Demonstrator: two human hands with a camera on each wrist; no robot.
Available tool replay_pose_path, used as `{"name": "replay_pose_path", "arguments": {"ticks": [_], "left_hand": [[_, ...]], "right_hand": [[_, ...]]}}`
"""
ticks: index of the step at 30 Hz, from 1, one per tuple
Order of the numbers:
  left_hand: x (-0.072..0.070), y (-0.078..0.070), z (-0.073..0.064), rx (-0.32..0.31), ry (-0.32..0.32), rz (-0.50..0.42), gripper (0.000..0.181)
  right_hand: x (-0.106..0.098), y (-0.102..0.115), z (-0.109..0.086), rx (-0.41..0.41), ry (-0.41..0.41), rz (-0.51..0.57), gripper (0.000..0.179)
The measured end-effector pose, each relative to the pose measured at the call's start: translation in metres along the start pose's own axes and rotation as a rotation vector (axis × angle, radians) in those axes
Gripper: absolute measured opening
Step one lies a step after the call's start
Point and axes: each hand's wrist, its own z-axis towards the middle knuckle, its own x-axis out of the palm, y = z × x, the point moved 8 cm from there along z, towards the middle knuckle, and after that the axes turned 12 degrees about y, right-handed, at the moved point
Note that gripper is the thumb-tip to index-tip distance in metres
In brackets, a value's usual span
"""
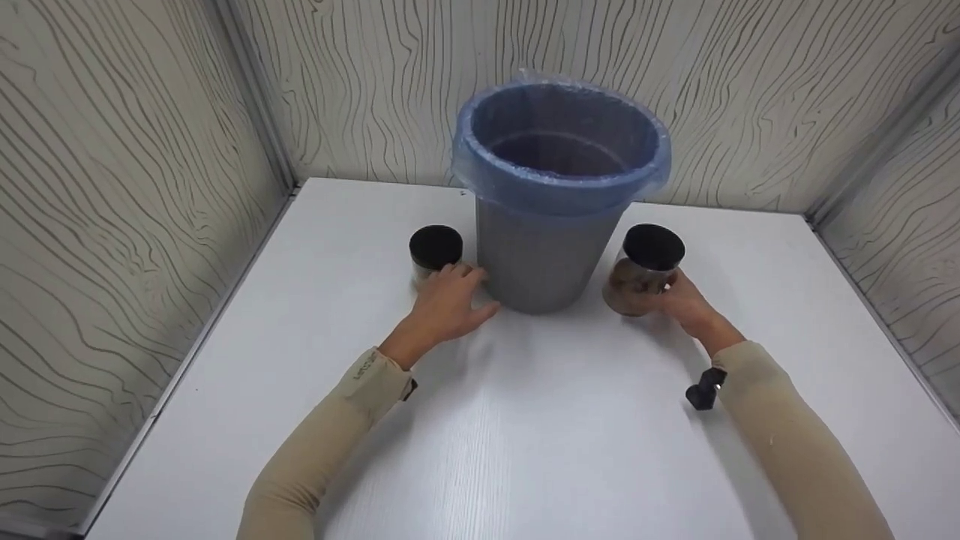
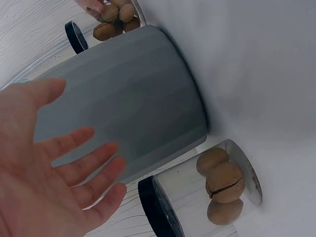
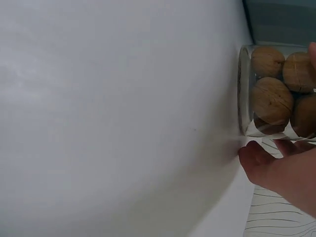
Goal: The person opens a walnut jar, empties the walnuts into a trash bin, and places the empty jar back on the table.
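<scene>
My right hand (image 1: 686, 304) grips a clear jar of walnuts (image 1: 634, 281) with a black lid (image 1: 654, 247), to the right of the bin. Several walnuts (image 3: 272, 100) show through its wall in the right wrist view. My left hand (image 1: 448, 304) has its fingers spread and nothing in its palm, close in front of a second black-lidded jar (image 1: 436, 251) at the bin's left. In the left wrist view that second clear jar (image 2: 183, 190) stands on the table beyond the fingertips (image 2: 116, 193), with a few walnuts (image 2: 225, 181) at its bottom.
A tall grey bin (image 1: 536, 259) with a blue plastic liner (image 1: 562, 191) folded over its rim stands between the two jars. It is on a white table (image 1: 540, 442) walled by wood-grain patterned panels (image 1: 360, 90) at the back and sides.
</scene>
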Motion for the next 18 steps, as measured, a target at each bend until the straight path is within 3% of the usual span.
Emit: {"name": "replay_pose_path", "arguments": {"ticks": [8, 15, 18], "left_hand": [[0.002, -0.002, -0.001, 0.023, 0.015, -0.032, 0.054], [0.003, 0.0, 0.0, 0.024, 0.019, -0.036, 0.053], [0.002, -0.001, -0.001, 0.035, 0.012, -0.041, 0.052]], "right_hand": [[-0.003, -0.001, 0.002, -0.015, -0.016, 0.023, 0.082], [0.008, 0.027, 0.0, -0.224, 0.057, 0.125, 0.059], [0.007, 0.026, 0.002, -0.229, 0.046, 0.129, 0.058]]}}
